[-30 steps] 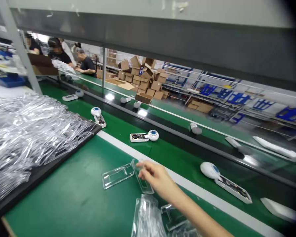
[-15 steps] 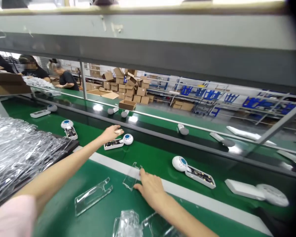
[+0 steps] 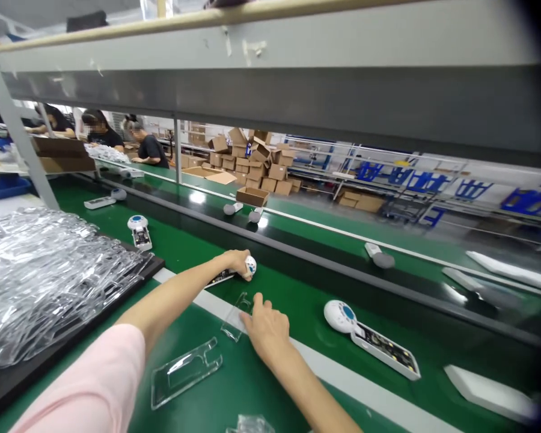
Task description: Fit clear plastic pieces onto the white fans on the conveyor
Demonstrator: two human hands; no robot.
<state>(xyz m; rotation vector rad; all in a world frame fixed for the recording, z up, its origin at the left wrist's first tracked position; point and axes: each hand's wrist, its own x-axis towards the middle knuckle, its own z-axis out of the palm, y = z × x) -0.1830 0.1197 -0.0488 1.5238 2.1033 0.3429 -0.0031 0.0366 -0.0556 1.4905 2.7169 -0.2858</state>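
My left hand (image 3: 238, 263) is closed around the neck of a white handheld device (image 3: 251, 264) on the green belt. Part of its round head and its open circuit-filled body show beside my fingers. My right hand (image 3: 268, 329) holds a clear plastic cover (image 3: 234, 319) by its right side, between thumb and fingers, tilted over the white strip at the belt's edge. The exact contact is hard to make out. A second clear cover (image 3: 184, 373) with a forked end lies on the green surface below it.
A heap of clear plastic covers (image 3: 63, 270) fills a black tray at left. More white devices lie on the belt, one (image 3: 369, 337) to the right and one (image 3: 139, 231) further left. A grey rail (image 3: 297, 249) runs behind; a shelf hangs overhead. Several people work at far left.
My left hand has come down onto the device and gripped it. My right hand has carried the clear cover left, closer to the device. The view has shifted left.
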